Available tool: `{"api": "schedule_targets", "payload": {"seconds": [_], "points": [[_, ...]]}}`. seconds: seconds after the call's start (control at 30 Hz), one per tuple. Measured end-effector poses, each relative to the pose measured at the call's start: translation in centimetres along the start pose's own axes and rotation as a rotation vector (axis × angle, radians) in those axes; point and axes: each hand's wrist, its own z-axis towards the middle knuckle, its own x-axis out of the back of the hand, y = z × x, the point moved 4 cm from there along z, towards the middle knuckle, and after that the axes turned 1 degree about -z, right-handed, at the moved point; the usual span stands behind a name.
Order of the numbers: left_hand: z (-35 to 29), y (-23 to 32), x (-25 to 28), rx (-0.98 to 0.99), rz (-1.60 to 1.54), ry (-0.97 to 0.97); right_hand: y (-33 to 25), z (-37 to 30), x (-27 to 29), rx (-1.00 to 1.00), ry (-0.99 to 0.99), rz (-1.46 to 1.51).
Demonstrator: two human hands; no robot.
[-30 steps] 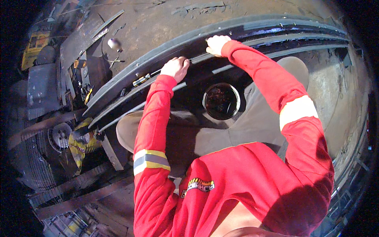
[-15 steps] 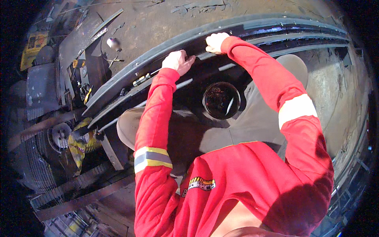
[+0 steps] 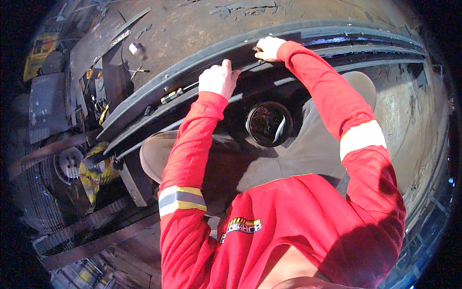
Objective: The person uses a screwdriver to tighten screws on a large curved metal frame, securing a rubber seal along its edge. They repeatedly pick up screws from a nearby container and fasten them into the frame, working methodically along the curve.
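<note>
In the head view, the left hand (image 3: 219, 79) and right hand (image 3: 269, 49) are resting at the long dark metal beam (image 3: 216, 55) arching across the upper middle, fingers curling narrowly around something I cannot tell. Slipping fingers would be risking scrapes on its raised edges, or a part dropping into the round bucket (image 3: 249, 126) at centre; floor (image 3: 183, 36) is lying open at upper middle, while bent knees (image 3: 156, 153) are crowding the near side.

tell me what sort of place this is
Probably a metal workshop or repair yard: a long, dark ridged beam, a grey wheel-like disc at left, and a loose strip on the stained ground.
</note>
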Motion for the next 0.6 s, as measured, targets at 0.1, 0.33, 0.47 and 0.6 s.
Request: {"api": "schedule_targets", "payload": {"seconds": [0.1,0.33,0.47,0.6], "points": [[-0.4,-0.2,-0.2,0.033,0.024,0.030,0.1,-0.5,-0.2,0.022,0.102,0.065],[2.0,-1.3,0.8,0.132,-0.011,-0.090,1.2,0.5,-1.8,0.260,-0.064,0.269],[3.0,-2.9,0.9,0.172,-0.138,-0.100,1.6,0.8,-2.2,0.265,-0.009,0.271],[2.6,-3.4,0.5,0.205,-0.136,-0.067,1.8,0.4,-2.3,0.253,0.075,0.304]]}}
